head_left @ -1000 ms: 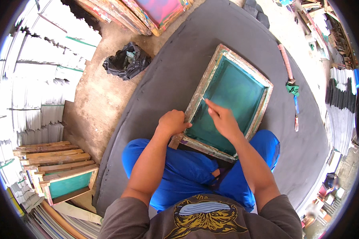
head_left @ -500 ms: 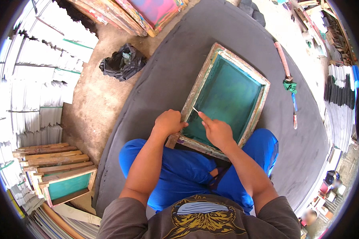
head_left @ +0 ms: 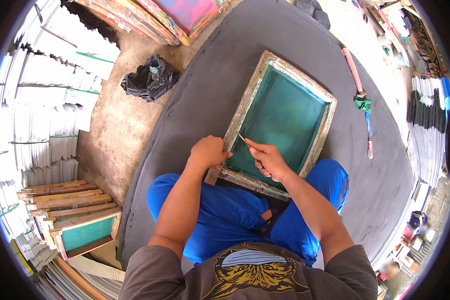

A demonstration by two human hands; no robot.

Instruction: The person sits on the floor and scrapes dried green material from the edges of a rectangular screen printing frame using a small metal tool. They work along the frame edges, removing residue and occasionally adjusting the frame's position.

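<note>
Here, a wood-framed green screen (head_left: 281, 120) lies askew on a dark grey mat (head_left: 375, 200), before the seated person's legs (head_left: 220, 212). The left hand (head_left: 208, 151) clamps its left rail (head_left: 245, 106); the right hand (head_left: 268, 161) pinches a slim tool (head_left: 242, 138), its tip by that rail's inner edge. Nearby, a black bag (head_left: 146, 84) sits on the brownish floor (head_left: 107, 127) between mat and pale stacks (head_left: 50, 112).

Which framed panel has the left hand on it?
The central green panel: the left hand is on its left rim. The top pink panel and lower-left green panel are off the dark mat, untouched.
</note>
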